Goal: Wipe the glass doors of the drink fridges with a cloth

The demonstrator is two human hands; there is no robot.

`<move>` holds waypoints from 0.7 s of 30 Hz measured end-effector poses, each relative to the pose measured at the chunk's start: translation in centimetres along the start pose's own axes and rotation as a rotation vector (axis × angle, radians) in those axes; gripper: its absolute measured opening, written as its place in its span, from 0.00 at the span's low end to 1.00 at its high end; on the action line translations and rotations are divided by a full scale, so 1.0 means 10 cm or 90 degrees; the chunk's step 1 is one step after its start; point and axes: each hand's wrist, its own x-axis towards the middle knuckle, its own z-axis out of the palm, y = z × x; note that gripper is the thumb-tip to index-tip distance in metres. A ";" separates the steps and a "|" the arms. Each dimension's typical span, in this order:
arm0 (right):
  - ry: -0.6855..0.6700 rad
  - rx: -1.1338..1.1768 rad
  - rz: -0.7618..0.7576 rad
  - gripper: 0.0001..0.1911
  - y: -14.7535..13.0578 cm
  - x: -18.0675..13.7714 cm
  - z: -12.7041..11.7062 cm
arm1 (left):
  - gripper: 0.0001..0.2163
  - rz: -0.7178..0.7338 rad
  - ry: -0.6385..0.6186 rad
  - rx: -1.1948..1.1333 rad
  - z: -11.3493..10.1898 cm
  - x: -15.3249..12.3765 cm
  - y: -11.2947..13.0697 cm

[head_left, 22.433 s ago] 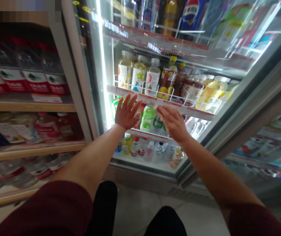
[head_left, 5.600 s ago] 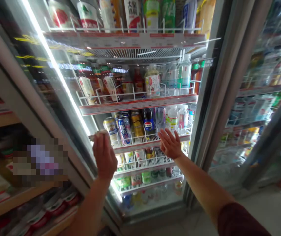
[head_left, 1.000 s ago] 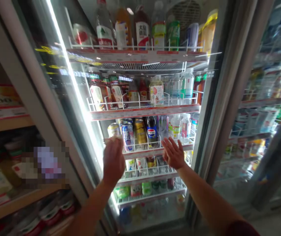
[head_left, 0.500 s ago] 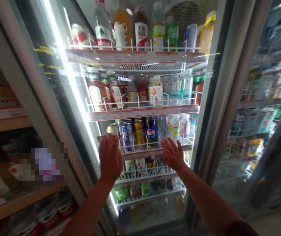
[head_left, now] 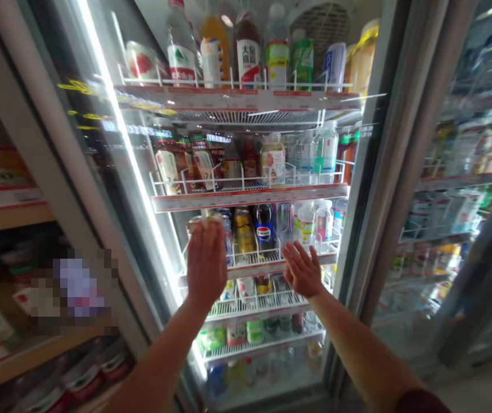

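Both arms reach toward the glass door (head_left: 246, 129) of a lit drinks fridge; reflections show on its pane. My left hand (head_left: 206, 267) is raised with its fingers together, in front of the cans on the middle shelf. A pale cloth (head_left: 206, 218), mostly hidden, peeks out above its fingertips. My right hand (head_left: 302, 269) is flat with fingers apart, seemingly resting against the glass, and holds nothing. Between the hands, behind the pane, stand a gold can (head_left: 244, 232) and a dark cola bottle (head_left: 264, 226).
Upright bottles (head_left: 248, 51) line the top shelf, with more drinks on the shelves below. A metal door frame (head_left: 396, 149) runs along the right, with another fridge (head_left: 465, 189) beyond. At left, a wooden shelf (head_left: 34, 344) carries packaged goods.
My left hand has slid right and slightly up across the glass, and less of the pale cloth shows. My right hand has stayed in place.
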 end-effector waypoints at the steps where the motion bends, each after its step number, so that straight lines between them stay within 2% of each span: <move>1: 0.001 0.000 -0.002 0.33 0.00 0.00 0.00 | 0.33 0.073 -0.036 -0.016 0.03 -0.09 0.11; 3: 0.004 -0.004 -0.004 0.31 0.00 0.01 0.00 | 0.33 0.203 -0.090 -0.039 0.07 -0.20 0.22; 5: 0.005 -0.009 -0.003 0.30 0.00 0.01 0.00 | 0.31 0.229 -0.084 -0.030 0.05 -0.12 0.12; 8: -0.001 -0.015 0.000 0.28 0.00 -0.01 0.01 | 0.31 0.081 -0.011 0.018 -0.04 0.25 -0.20; 10: -0.008 -0.019 0.002 0.27 0.00 -0.02 0.01 | 0.32 -0.015 0.038 0.025 -0.09 0.44 -0.32; 13: -0.014 -0.022 0.007 0.27 0.00 -0.04 0.02 | 0.33 -0.046 0.042 0.005 -0.05 0.37 -0.18; 16: -0.019 -0.029 0.008 0.29 0.01 -0.04 0.02 | 0.33 0.076 -0.037 -0.043 0.07 -0.01 0.16; 18: -0.016 -0.032 0.007 0.30 0.01 -0.02 0.02 | 0.33 0.185 -0.091 -0.066 0.12 -0.18 0.28; 20: -0.009 -0.025 0.006 0.32 0.00 -0.01 0.01 | 0.33 0.225 -0.105 -0.050 0.10 -0.15 0.21; 21: -0.005 -0.019 0.005 0.32 0.00 0.00 0.00 | 0.33 0.207 -0.092 -0.030 0.08 -0.06 0.11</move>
